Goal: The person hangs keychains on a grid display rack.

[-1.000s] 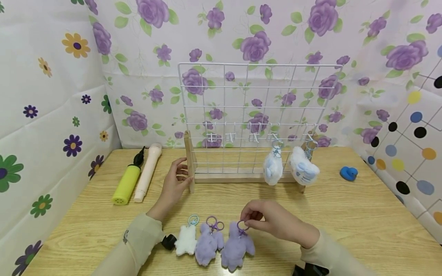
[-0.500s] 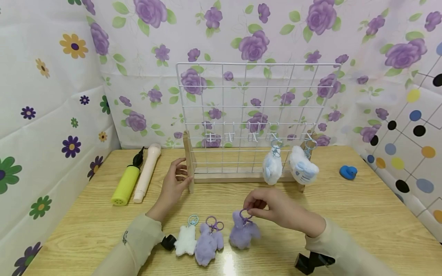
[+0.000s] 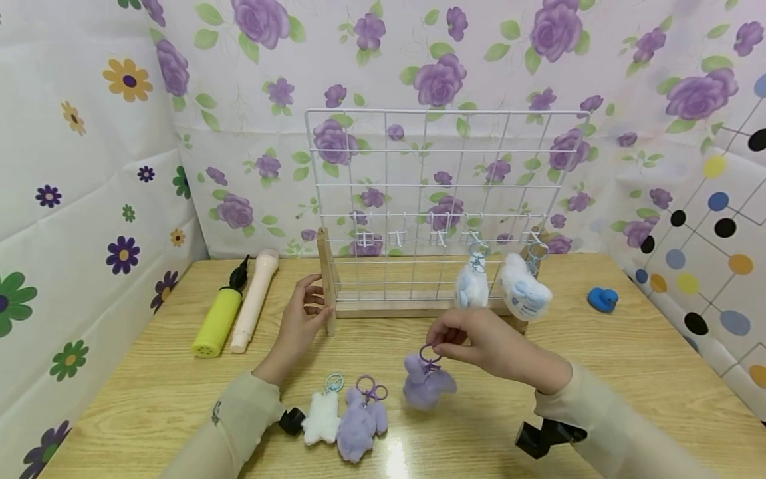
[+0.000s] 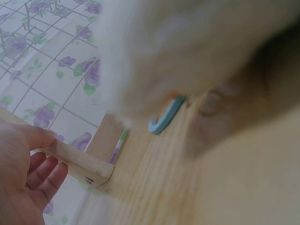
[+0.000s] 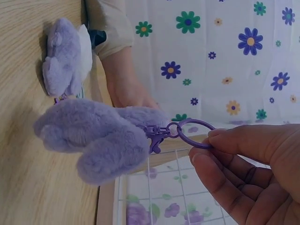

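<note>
By its purple ring (image 5: 196,133), my right hand (image 3: 479,339) pinches a purple plush keychain (image 3: 426,384) between thumb and fingertips. The plush hangs over the table with its long ears drooping, and a purple clasp (image 5: 156,140) joins it to the ring. My left hand (image 3: 302,319) holds the wooden post (image 3: 327,283) at the left end of a white wire grid rack (image 3: 383,186), thumb on the near side. Another purple plush keychain (image 3: 358,429) lies on the table beside a white plush keychain (image 3: 322,418) with a light blue ring.
White hooks (image 3: 439,237) line the grid, and two white-and-blue plush keychains (image 3: 471,286) hang at its right. A yellow-green pump (image 3: 217,322) and a pale tube (image 3: 253,306) lie at the left. A blue toy duck (image 3: 602,299) sits at the far right.
My right hand has lifted the purple plush keychain off the table and carried it forward, towards the rack. My left hand stays at the post.
</note>
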Motion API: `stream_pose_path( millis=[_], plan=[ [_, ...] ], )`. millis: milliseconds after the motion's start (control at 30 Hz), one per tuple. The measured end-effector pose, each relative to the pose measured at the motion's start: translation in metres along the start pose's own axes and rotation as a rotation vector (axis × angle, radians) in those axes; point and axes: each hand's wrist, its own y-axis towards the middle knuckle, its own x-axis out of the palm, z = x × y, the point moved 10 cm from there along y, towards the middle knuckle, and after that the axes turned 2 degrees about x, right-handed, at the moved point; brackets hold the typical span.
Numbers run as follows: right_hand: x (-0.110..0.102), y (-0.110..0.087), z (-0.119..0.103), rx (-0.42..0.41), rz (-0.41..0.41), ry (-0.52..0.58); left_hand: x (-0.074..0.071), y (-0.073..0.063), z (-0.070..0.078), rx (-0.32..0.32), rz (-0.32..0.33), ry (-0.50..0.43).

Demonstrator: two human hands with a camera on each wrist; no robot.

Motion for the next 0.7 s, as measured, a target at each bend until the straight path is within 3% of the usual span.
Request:
stream_pose_path(
  millis=[400, 700],
  plan=[
    [-0.028, 0.010, 0.002, 0.017, 0.060, -0.082, 0.000, 0.000, 0.000, 0.006, 0.005, 0.000],
    [-0.054, 0.020, 0.010, 0.091, 0.116, -0.146, 0.000, 0.000, -0.001, 0.009, 0.007, 0.001]
  ],
)
